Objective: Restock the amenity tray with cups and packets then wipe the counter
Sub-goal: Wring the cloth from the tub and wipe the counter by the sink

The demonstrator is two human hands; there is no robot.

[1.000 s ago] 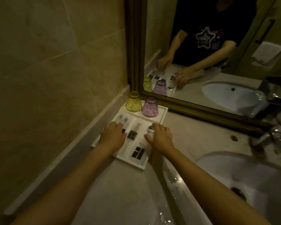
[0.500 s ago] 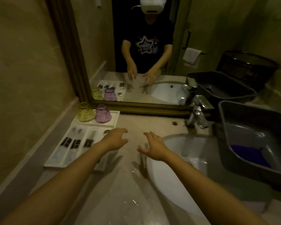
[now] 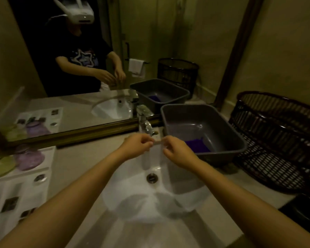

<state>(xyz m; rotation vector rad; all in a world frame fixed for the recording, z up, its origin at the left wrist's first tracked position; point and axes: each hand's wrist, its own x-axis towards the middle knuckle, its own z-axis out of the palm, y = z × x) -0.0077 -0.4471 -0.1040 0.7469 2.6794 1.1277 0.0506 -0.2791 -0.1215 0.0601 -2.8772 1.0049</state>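
Observation:
My left hand [image 3: 136, 146] and my right hand [image 3: 177, 151] hover close together over the back of the white sink [image 3: 132, 199], fingers curled into pinches. A pale strip shows between the fingertips; I cannot tell whether it is held. The white amenity tray [image 3: 28, 187] lies at the far left with a purple cup [image 3: 28, 157] and a yellow cup [image 3: 0, 166] upside down at its back. Dark-labelled packets [image 3: 10, 204] and a small round cap [image 3: 40, 178] also lie in it. A purple cloth [image 3: 197, 145] lies in the grey tub [image 3: 204, 122].
The chrome faucet [image 3: 145, 122] stands just behind my hands. A dark wicker basket [image 3: 276, 140] sits right of the tub. The mirror [image 3: 79, 77] runs along the back wall, and a dark object [image 3: 304, 208] lies at the right edge of the counter.
My view has swung right from the tray to the sink and tub. Both hands left the tray, moved right over the sink, and closed from spread fingers into pinches.

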